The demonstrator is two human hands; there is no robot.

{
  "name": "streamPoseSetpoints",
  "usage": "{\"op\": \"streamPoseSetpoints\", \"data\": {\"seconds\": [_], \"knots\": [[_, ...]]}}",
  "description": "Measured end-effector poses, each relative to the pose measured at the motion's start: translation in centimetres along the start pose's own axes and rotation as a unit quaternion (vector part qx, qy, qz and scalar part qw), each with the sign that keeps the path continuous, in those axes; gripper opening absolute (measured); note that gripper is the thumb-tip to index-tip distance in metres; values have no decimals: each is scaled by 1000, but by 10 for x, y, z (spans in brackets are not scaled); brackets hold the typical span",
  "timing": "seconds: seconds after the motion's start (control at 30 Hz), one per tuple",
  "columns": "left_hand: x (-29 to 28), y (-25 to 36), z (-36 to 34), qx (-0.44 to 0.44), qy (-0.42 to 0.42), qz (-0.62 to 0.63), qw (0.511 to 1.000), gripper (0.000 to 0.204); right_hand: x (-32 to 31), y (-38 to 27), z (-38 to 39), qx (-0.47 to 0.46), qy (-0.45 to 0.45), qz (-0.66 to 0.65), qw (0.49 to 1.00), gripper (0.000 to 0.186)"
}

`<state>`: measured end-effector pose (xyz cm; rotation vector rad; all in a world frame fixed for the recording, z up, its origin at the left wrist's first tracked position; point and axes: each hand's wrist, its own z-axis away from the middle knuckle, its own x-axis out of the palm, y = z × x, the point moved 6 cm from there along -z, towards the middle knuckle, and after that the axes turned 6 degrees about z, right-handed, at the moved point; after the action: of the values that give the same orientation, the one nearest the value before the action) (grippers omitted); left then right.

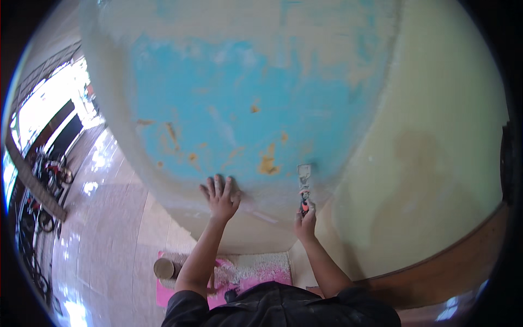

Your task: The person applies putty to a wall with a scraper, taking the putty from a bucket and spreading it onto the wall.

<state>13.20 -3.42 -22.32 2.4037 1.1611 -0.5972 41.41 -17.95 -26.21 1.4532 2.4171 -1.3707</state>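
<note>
Before me rises a wall (218,92) with blue paint, pale scraped areas and several orange-brown patches. My left hand (220,197) lies against its lower part with fingers spread, holding nothing. To the right, my right hand (306,220) is closed around the handle of a putty knife (304,180). The knife points upward, its flat blade at the lower edge of the blue paint, right of the largest orange-brown patch. Whether the blade's edge presses on the wall cannot be made out.
Below me a pink sheet (164,291) strewn with pale flakes lies along the wall's foot. A round can (164,268) stands on it, left of my left forearm. A pale yellow-green wall (430,180) adjoins at right. Shiny floor tiles (103,229) and parked motorcycles (46,218) are at left.
</note>
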Motion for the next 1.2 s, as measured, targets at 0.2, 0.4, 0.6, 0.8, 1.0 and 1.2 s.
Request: {"op": "streamPoseSetpoints", "data": {"seconds": [0.2,0.4,0.6,0.8,1.0,1.2], "knots": [[-22,-54,49,-110,-134,-18,985,77,55,-44,-10,35,-34,-88,995,54],[-68,-123,227,-246,-318,-50,914,82,133,-72,60,-9,-214,-20,977,43],[-122,-221,424,-573,-312,-43,756,78,202,-67,189,14,-515,82,853,41],[-168,-324,587,-793,-33,-38,607,70,245,-98,257,-33,-667,108,736,44],[-100,-350,589,-909,37,249,331,50,265,-109,254,-1,-685,161,711,43],[-129,-350,604,-860,-22,23,510,50,295,-144,246,24,-706,162,689,45]]}}
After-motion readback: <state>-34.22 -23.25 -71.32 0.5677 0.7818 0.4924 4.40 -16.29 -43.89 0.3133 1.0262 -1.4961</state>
